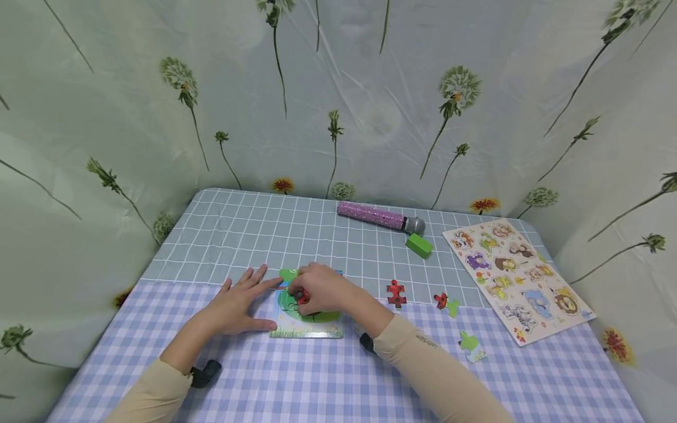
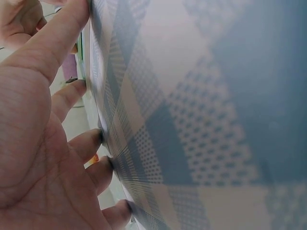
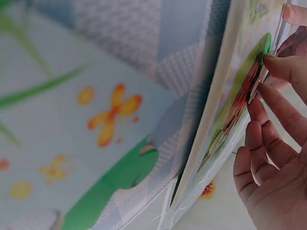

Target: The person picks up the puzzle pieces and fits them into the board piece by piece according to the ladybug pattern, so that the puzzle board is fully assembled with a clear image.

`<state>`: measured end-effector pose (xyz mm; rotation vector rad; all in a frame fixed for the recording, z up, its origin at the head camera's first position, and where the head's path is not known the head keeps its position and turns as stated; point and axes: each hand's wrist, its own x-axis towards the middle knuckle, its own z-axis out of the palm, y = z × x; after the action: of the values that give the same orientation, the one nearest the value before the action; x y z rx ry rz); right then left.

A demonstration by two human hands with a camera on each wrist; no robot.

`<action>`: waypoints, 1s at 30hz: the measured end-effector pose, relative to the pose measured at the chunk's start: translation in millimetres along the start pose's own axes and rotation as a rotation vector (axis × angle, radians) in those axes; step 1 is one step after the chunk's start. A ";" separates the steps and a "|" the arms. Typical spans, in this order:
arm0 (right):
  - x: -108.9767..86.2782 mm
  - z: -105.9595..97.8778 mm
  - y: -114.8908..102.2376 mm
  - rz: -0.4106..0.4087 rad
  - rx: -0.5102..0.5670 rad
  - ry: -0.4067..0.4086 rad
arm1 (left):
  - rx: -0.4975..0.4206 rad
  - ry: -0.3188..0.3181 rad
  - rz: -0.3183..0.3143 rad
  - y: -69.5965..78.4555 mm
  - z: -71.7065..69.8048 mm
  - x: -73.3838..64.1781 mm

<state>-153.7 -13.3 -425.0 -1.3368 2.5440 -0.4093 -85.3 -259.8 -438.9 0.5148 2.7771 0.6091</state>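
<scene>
Now, hands (image 1: 237,306) (image 1: 324,288) at puzzle (image 1: 304,329), red piece (image 1: 303,296) pinched

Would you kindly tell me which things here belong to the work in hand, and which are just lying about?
Job in hand:
jigsaw board
red piece at right hand
loose jigsaw pieces

Apparently just lying about:
glittery microphone
green block
animal picture board

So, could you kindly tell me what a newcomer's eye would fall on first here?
Probably the glittery pink microphone lying near the back of the table, with a green block beside it. Next, the large animal board angled at the right, then the right grip over the small puzzle board near the middle.
</scene>
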 end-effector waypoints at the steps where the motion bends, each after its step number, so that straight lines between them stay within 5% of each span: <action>1: 0.1 -0.3 -0.7 0.001 -0.003 -0.005 | -0.002 -0.001 0.000 0.0 0.0 0.0; 30: 7.8 -2.9 -10.7 0.022 -0.010 -0.041 | 0.003 -0.006 0.004 -2.9 1.7 2.0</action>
<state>-150.8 -25.2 -419.1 -1.3052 2.5281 -0.3620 -87.4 -260.9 -442.1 0.5219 2.7727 0.6036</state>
